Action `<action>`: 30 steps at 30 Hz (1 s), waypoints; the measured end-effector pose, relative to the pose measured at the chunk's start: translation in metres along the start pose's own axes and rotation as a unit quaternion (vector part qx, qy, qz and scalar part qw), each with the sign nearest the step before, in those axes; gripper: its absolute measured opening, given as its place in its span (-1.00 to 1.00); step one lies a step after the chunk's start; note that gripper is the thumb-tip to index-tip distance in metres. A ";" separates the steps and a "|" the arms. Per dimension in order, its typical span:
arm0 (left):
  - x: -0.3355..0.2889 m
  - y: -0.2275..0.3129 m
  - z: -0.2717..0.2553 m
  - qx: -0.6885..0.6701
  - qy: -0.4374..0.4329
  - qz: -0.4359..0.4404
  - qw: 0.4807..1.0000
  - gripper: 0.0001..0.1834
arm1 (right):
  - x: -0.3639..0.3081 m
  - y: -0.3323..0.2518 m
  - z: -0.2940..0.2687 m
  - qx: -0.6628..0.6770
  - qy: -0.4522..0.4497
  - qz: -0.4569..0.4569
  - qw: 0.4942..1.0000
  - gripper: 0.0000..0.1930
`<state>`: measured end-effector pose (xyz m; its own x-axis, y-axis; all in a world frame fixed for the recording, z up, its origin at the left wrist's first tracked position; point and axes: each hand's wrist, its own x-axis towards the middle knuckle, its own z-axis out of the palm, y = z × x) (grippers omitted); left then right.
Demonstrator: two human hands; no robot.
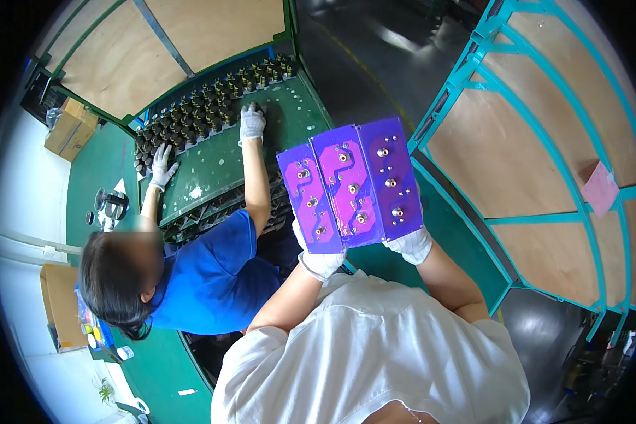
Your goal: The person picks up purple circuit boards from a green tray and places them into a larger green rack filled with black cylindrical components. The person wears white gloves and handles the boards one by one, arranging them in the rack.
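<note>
head view: three purple plates (350,185) are held fanned side by side, faces up toward the camera so their brass studs show; the left hand (320,263), gloved white, is clamped on the lower edge of the left plate; the right hand (411,245), also gloved, is clamped under the right plate, keeping the set level above the green bench (212,169); a co-worker in a blue shirt (212,275) leans over the bench, gloved hands (251,121) resting beside rows of dark parts (205,106) in a tray.
</note>
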<state>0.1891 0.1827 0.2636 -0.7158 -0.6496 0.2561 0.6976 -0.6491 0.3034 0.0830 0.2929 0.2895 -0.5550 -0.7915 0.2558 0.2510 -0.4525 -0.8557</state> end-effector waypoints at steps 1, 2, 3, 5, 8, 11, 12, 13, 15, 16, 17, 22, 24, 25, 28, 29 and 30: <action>0.004 0.001 -0.003 0.021 -0.015 0.003 1.000 -0.64 | 0.004 0.001 0.001 0.040 -0.013 -0.005 0.999 -0.51; 0.008 0.002 -0.007 0.042 -0.030 0.006 0.999 -0.62 | 0.008 0.002 0.001 0.080 -0.027 -0.009 0.996 -0.51; 0.013 0.005 -0.011 0.034 -0.072 -0.018 0.997 -0.62 | 0.011 0.004 0.001 0.151 -0.032 -0.003 0.988 -0.51; 0.020 0.010 -0.011 -0.074 -0.049 -0.060 0.994 -0.61 | 0.018 0.009 0.000 0.112 -0.032 -0.006 0.993 -0.52; 0.025 0.009 -0.028 0.095 -0.027 -0.034 0.995 -0.60 | 0.033 0.015 0.000 0.248 -0.066 0.001 0.967 -0.54; 0.039 0.009 -0.039 0.036 0.010 -0.045 0.998 -0.58 | 0.042 0.031 -0.010 0.177 -0.025 0.015 0.984 -0.47; 0.044 0.010 -0.042 -0.022 0.020 -0.051 0.998 -0.58 | 0.048 0.034 -0.013 -0.061 -0.035 -0.048 0.996 -0.42; 0.049 0.010 -0.045 -0.020 0.037 -0.044 0.998 -0.57 | 0.055 0.036 -0.016 -0.295 -0.046 -0.110 0.948 -0.38; 0.061 0.012 -0.047 -0.039 0.095 -0.034 0.994 -0.51 | 0.070 0.046 -0.026 -0.492 -0.049 -0.140 0.858 -0.30; 0.067 0.011 -0.050 0.148 0.099 -0.004 0.984 -0.47 | 0.080 0.053 -0.032 -0.474 -0.044 -0.113 0.872 -0.26; 0.072 0.008 -0.058 0.329 0.101 0.027 0.938 -0.42 | 0.087 0.060 -0.033 -0.372 -0.018 -0.041 0.927 -0.26; 0.140 -0.011 -0.127 0.423 0.206 0.089 0.878 -0.58 | 0.170 0.083 -0.019 -0.406 0.154 0.166 0.886 -0.27; 0.167 -0.013 -0.154 0.502 0.270 0.021 0.822 -0.53 | 0.201 0.123 -0.050 -0.382 0.178 0.217 0.880 -0.33; 0.180 -0.009 -0.153 0.526 0.294 -0.045 0.797 -0.51 | 0.212 0.132 -0.054 -0.426 0.191 0.219 0.857 -0.35; 0.218 0.002 -0.175 0.607 0.299 -0.191 0.711 -0.43 | 0.248 0.160 -0.076 -0.378 0.188 0.319 0.849 -0.35; 0.231 0.005 -0.186 0.590 0.270 -0.207 0.732 -0.47 | 0.258 0.166 -0.081 -0.401 0.180 0.329 0.836 -0.34; 0.239 0.008 -0.198 0.575 0.241 -0.226 0.748 -0.51 | 0.268 0.170 -0.081 -0.449 0.171 0.329 0.813 -0.33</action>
<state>0.0296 -0.0559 0.1453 -0.5830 -0.7134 -0.3888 -0.2992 -0.2564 0.9191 -0.0869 0.0369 0.1761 -0.7622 -0.5104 -0.3981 -0.0124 0.6265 -0.7794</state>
